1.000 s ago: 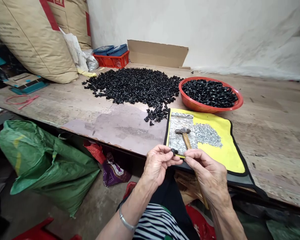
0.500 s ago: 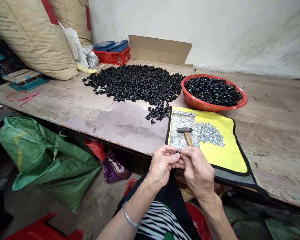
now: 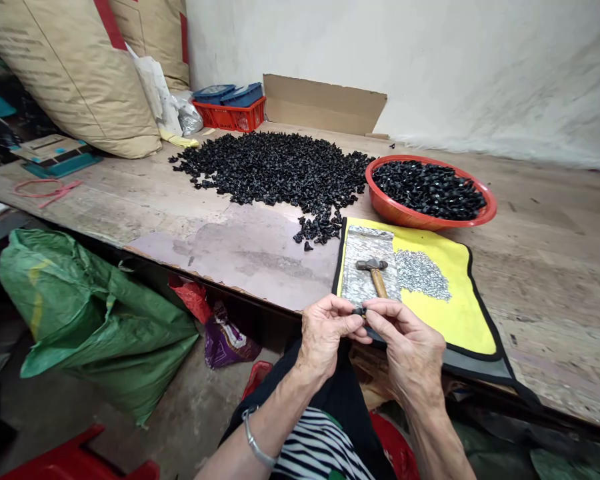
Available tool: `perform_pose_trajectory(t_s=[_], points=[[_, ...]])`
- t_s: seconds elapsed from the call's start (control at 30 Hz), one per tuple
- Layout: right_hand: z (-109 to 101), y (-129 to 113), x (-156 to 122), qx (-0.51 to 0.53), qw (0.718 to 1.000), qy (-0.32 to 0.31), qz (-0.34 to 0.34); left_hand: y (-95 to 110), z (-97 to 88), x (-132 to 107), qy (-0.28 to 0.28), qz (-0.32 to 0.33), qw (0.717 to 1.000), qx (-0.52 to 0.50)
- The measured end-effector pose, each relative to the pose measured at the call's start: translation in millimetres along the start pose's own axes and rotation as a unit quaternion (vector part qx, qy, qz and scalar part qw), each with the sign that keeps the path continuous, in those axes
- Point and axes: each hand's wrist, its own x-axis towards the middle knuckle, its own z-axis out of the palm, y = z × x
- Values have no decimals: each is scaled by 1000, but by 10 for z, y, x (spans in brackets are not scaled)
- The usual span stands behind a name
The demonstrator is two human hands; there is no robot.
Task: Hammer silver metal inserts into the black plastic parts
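My left hand (image 3: pixel 327 333) and my right hand (image 3: pixel 410 350) meet at the table's front edge, both pinching one small black plastic part (image 3: pixel 359 311) between their fingertips. Just beyond them a small hammer (image 3: pixel 375 273) lies on a grey metal plate (image 3: pixel 367 253) on a yellow mat (image 3: pixel 450 300). A heap of tiny silver nails (image 3: pixel 423 273) sits on the mat beside the plate. A big loose pile of the black parts (image 3: pixel 275 167) spreads over the wooden table (image 3: pixel 130 200). A red bowl (image 3: pixel 395 212) holds more of them.
Large brown sacks (image 3: pixel 75 73) lean at the back left, with a red crate (image 3: pixel 230 117) holding blue boxes and a cardboard piece (image 3: pixel 325 103) against the wall. A green sack (image 3: pixel 95 320) and red stool (image 3: pixel 80 460) are below the table's left.
My two hands closed together on the black part, the right hand's fingers coming onto it; the view shifted slightly.
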Motion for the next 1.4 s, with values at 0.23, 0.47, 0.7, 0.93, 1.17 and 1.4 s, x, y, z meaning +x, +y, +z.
perform_pose_trajectory(t_s=[0.23,0.47,0.7,0.93,1.17,1.4], points=[[6,4,34,49,996,-3,69,-24,-26,0,-4,37,998,59],[34,-106,98,159,970,-57,172,-41,-60,14,-36,48,996,64],[85,-99,57,150,974,-50,161,7,-92,5,-36,36,996,79],[198,-19,-19,127,988,19,86,0,-97,-10,-5,37,996,83],[213,40,0,88,993,50,53,2,-77,64,-17,26,997,75],[-32,-62,85,-68,997,42,14,123,-80,211,11,17,996,85]])
